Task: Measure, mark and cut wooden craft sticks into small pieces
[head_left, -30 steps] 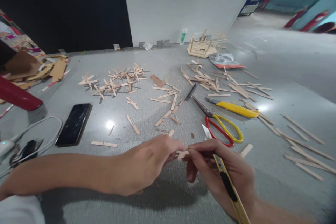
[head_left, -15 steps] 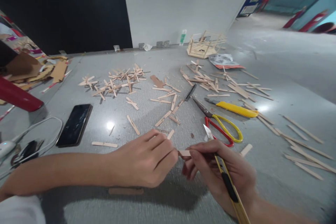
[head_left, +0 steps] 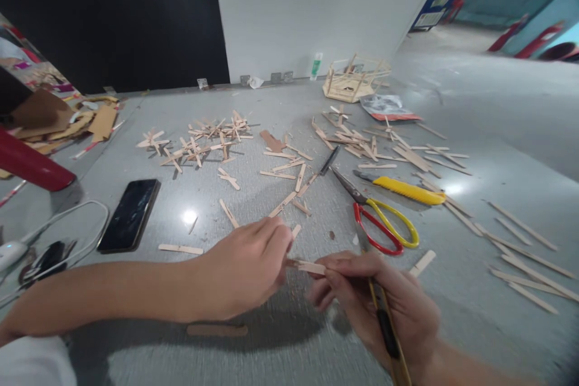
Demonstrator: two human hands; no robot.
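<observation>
My right hand (head_left: 377,307) is closed, its thumb and forefinger pinching a wooden craft stick (head_left: 312,268). A yellow-and-black utility knife (head_left: 386,325) lies in the same hand, its blade pointing up and away from me. My left hand (head_left: 253,268) is closed, knuckles up, at the stick's darker left end; its fingertips are hidden. Just beyond my right hand, scissors (head_left: 384,229) with one red and one yellow handle rest on the grey table (head_left: 253,353). Beneath my left forearm lies a single craft stick (head_left: 217,330) in shadow.
A phone (head_left: 129,215) and a white cable (head_left: 102,208) lie left. Craft stick clusters (head_left: 194,148) spread across the table. A yellow cutter (head_left: 407,190) sits beyond the scissors. Farther back are a stick-built frame (head_left: 348,87), a glue stick (head_left: 316,66) and a plastic packet (head_left: 389,108).
My left hand has shifted slightly left, baring more of the craft stick between the hands. The utility knife in my right hand has tilted a little, its blade now over the red scissor handle.
</observation>
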